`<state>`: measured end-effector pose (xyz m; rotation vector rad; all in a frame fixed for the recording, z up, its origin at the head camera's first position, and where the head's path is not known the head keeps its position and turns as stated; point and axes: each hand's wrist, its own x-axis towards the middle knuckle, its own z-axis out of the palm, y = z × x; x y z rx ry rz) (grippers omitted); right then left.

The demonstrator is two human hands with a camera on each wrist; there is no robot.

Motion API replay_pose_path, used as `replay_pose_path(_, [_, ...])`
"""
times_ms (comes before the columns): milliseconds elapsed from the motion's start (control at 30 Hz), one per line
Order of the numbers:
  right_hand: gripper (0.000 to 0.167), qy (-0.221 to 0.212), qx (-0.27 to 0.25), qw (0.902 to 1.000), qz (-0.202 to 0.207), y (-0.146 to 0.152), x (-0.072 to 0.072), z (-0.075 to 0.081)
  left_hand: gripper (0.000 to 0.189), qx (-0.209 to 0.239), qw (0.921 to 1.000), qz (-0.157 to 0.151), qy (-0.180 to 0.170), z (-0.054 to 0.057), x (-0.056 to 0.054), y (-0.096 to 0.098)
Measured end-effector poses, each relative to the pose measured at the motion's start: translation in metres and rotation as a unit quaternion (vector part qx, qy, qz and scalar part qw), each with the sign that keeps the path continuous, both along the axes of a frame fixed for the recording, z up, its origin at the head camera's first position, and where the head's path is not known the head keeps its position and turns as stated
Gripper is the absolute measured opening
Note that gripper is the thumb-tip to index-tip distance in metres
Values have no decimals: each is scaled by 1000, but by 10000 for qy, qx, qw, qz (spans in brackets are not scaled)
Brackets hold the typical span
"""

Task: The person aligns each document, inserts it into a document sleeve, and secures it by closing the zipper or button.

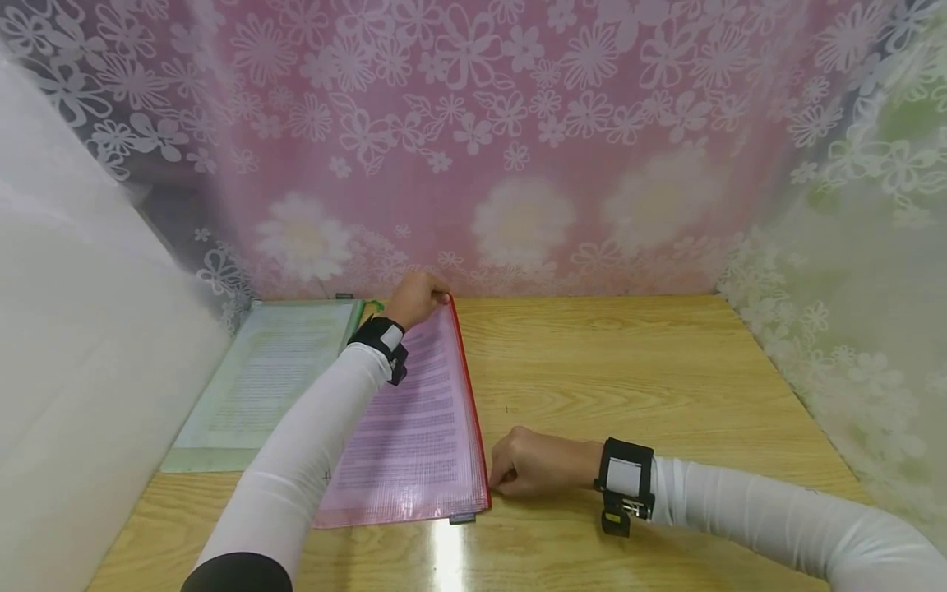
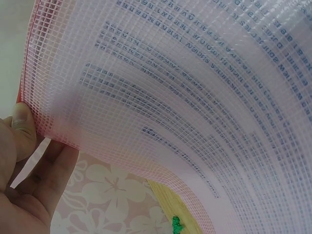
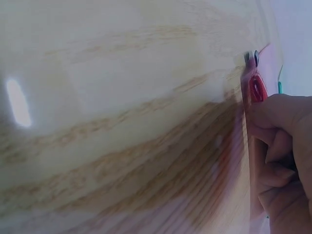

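Observation:
A pink mesh zipper pouch (image 1: pixel 407 444) with a red zipper edge holds printed paper, seen in the head view. My left hand (image 1: pixel 416 300) pinches its far right corner between thumb and fingers; in the left wrist view the mesh (image 2: pixel 63 107) bends upward from that grip. At the near right corner, my right hand (image 1: pixel 543 462) has curled fingers and pinches the pouch's edge. A red zipper slider (image 3: pixel 257 87) shows just beyond those fingers in the right wrist view. The right palm side is partly hidden.
Left of the pink pouch lies a pale green pouch (image 1: pixel 259 370) with printed paper inside. Both are on a wooden table (image 1: pixel 607 370). A pink flowered curtain (image 1: pixel 473 164) hangs along the back, with pale sheeting (image 1: pixel 74 312) at the left. A green tassel (image 2: pixel 177 225) lies near the back edge.

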<state>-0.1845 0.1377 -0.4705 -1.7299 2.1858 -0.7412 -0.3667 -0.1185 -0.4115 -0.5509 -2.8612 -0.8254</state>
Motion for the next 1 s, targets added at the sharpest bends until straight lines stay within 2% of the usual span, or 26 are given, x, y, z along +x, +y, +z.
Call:
replay_pose_path(233, [17, -141, 155, 9998, -19, 3, 2, -2, 17, 7, 10000, 51, 43, 3, 3, 2])
replay_pose_path(533, [17, -614, 395, 9973, -67, 4, 5, 0, 20, -50, 9998, 123, 151, 4, 4, 5])
replay_pose_path(733, [16, -641, 487, 9967, -41, 5, 7, 1, 20, -51, 9994, 92, 325, -1, 3, 5])
replay_pose_path(1000, [20, -439, 574, 9974, -6, 3, 8, 0, 17, 41, 9999, 89, 86, -5, 6, 7])
